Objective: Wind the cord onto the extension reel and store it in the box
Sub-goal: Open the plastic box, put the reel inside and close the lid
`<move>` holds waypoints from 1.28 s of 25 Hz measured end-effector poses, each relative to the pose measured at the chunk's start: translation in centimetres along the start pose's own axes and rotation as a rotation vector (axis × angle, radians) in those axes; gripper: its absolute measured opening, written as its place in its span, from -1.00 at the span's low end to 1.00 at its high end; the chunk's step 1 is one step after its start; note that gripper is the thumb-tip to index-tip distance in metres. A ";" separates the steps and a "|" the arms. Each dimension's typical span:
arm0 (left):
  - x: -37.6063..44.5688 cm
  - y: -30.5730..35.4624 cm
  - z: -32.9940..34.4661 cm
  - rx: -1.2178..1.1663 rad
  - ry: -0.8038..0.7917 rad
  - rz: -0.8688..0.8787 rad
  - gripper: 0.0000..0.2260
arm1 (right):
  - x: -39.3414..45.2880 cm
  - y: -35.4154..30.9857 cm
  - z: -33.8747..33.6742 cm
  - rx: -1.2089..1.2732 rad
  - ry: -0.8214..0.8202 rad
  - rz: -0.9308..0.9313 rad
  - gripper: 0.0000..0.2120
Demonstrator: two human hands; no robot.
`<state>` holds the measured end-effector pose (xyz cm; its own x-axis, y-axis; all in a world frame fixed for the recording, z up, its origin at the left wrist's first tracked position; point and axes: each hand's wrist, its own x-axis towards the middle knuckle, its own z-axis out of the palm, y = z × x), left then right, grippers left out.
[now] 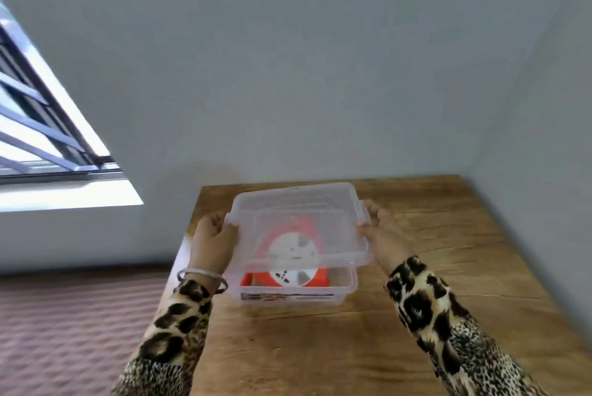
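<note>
A clear plastic box (347, 286) stands on the wooden table (432, 267). Inside it lies the orange extension reel (293, 278) with a white round face; its upper part shows blurred through the lid. The clear lid (288, 203) hovers tilted just above the box, shifted toward the far side. My left hand (213, 240) grips the lid's left edge by its clip. My right hand (382, 232) grips the lid's right edge by the other clip. The cord cannot be made out separately.
The table stands in a corner, with a grey wall behind and to the right. Its left edge runs down beside my left arm, above a pinkish patterned floor (70, 325). A barred window (38, 126) is at the left.
</note>
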<state>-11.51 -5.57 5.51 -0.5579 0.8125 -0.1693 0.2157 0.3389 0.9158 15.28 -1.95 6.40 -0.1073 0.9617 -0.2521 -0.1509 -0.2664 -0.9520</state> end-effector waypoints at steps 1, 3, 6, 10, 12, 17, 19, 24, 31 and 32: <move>0.1 -1.0 -0.7 0.124 0.051 0.028 -0.81 | -0.4 1.2 1.0 -0.072 0.025 -0.004 -0.70; 0.1 -2.1 -1.4 0.257 0.119 0.077 -0.74 | -0.9 3.3 2.3 -0.230 0.093 -0.033 -0.66; 0.5 -3.2 -1.6 0.274 0.080 0.070 -0.70 | -0.9 5.0 2.8 -0.444 0.182 -0.095 -0.58; 1.4 -3.7 -0.9 0.247 0.048 0.064 -0.73 | -0.3 5.6 2.8 -0.534 0.229 -0.089 -0.60; 1.9 -3.7 -0.8 0.222 0.034 0.048 -0.78 | -0.1 5.4 2.9 -0.530 0.267 -0.074 -0.62; 2.3 -4.1 0.1 0.021 -0.003 -0.051 -0.83 | 0.6 5.4 2.9 -0.384 0.340 0.015 -0.75; 2.5 -4.6 0.1 -0.044 -0.023 -0.089 -0.83 | 0.6 5.8 2.4 -0.318 0.339 0.037 -0.78; 2.8 -4.9 -0.6 -0.256 -0.122 -0.215 -0.85 | 0.6 6.4 2.0 -0.134 0.329 0.063 -0.76; 3.9 -6.0 -2.1 -0.343 -0.351 -0.549 -0.66 | 1.2 5.8 0.7 0.086 0.284 0.250 -0.66; 4.2 -6.1 -2.2 -0.360 -0.377 -0.569 -0.65 | 1.3 5.8 0.3 0.082 0.264 0.280 -0.61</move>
<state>-16.91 -5.25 0.05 -0.1797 0.6880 -0.7031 -0.3329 0.6300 0.7016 13.97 -2.26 0.62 0.0998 0.8316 -0.5464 -0.2307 -0.5148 -0.8257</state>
